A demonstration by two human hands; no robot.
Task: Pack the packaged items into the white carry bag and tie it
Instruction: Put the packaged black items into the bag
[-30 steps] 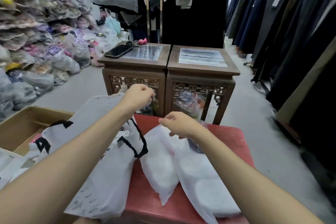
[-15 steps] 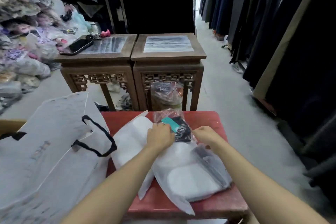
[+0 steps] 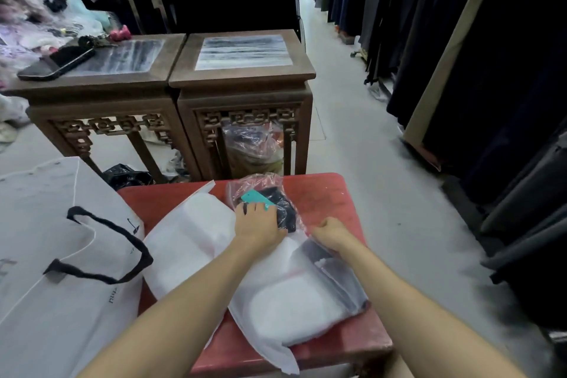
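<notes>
Two white packaged items lie on the red table (image 3: 334, 193): one at the left (image 3: 184, 239), one nearer (image 3: 291, 307) under my forearms. A clear plastic packet with dark cloth and a teal tag (image 3: 264, 193) rests at the table's far side. My left hand (image 3: 257, 222) presses flat on that packet's near end, fingers spread. My right hand (image 3: 333, 233) is closed on the upper right edge of the nearer white package. The white carry bag (image 3: 61, 255) with black handles stands at the table's left, untouched.
Two carved wooden side tables (image 3: 242, 77) stand beyond the red table; a phone (image 3: 56, 63) and keys lie on the left one. Dark garments (image 3: 491, 70) hang along the right. Bagged goods pile up at far left. A plastic bag sits under the right wooden table.
My left hand let go of the carry bag and came over to the clear packet. My right hand shifted to the nearer white package's edge. The view swung rightward.
</notes>
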